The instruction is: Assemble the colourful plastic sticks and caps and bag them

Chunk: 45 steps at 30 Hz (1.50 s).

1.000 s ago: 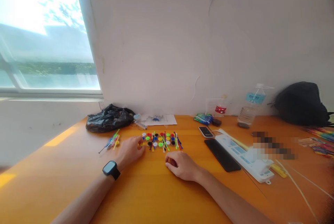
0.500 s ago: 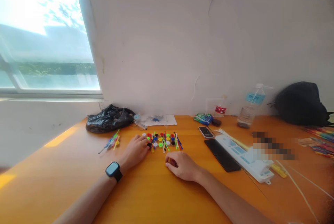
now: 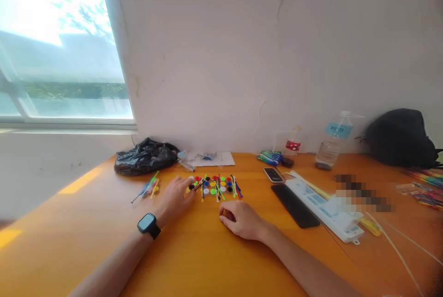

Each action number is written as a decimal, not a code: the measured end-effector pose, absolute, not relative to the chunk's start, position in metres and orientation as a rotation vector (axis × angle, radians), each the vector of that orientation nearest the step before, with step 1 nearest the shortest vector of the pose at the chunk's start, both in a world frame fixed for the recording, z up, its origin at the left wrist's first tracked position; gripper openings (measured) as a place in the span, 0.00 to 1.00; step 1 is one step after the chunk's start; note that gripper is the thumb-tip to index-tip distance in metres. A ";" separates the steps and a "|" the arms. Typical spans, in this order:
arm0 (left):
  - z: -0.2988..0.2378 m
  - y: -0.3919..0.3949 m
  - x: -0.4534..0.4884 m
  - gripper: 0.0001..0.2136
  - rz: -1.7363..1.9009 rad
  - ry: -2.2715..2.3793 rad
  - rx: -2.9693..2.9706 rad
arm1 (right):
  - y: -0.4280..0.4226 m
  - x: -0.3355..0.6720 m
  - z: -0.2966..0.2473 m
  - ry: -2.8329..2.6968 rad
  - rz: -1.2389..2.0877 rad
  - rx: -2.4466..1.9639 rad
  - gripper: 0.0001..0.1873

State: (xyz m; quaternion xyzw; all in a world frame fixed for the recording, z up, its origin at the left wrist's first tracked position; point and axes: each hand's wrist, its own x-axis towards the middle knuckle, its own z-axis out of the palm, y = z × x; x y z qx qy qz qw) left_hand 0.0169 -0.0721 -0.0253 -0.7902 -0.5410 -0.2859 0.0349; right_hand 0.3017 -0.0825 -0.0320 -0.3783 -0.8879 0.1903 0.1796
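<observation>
Small round plastic discs (image 3: 213, 191) in several colours lie in short rows on the wooden table. Thin coloured plastic sticks (image 3: 236, 187) with forked ends lie across and between them. My left hand (image 3: 178, 195), with a watch (image 3: 148, 225) on its wrist, is at the left end of these rows. Its fingers are bent round a black disc (image 3: 191, 187), with a dark stick (image 3: 199, 184) beside it; the fingertips are partly hidden. Nearer to me, my right hand (image 3: 242, 218) rests on the table with its fingers curled and nothing visible in them.
A small pile of coloured sticks (image 3: 148, 187) lies left of my left hand. Behind are a black plastic bag (image 3: 147, 158) and a paper sheet (image 3: 226, 159). To the right are a phone (image 3: 294, 205), a power strip (image 3: 321, 209), bottles (image 3: 328, 149) and a black bag (image 3: 398, 137).
My left hand has shifted slightly left and away from me, and the black disc at its fingers has moved left with it. My right hand has stayed in place.
</observation>
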 end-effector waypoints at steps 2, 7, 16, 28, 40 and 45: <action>-0.023 -0.075 0.019 0.10 -0.874 -1.596 -2.511 | -0.083 0.302 -0.032 -2.508 0.548 -1.060 0.04; -0.024 -0.072 0.017 0.11 -0.980 -1.561 -2.460 | -0.083 0.302 -0.032 -2.506 0.549 -1.058 0.03; -0.018 -0.093 0.038 0.09 -1.036 -1.442 -2.752 | -0.082 0.302 -0.035 -2.501 0.529 -1.068 0.04; -0.017 -0.092 0.042 0.07 -0.842 -1.646 -2.527 | -0.079 0.303 -0.035 -2.452 0.553 -1.027 0.11; -0.011 -0.097 0.048 0.09 -0.490 -2.056 -2.365 | -0.093 0.298 -0.028 -2.603 0.714 -0.796 0.16; -0.011 -0.096 0.049 0.09 -0.483 -2.151 -2.372 | -0.088 0.298 -0.033 -2.578 0.669 -0.856 0.14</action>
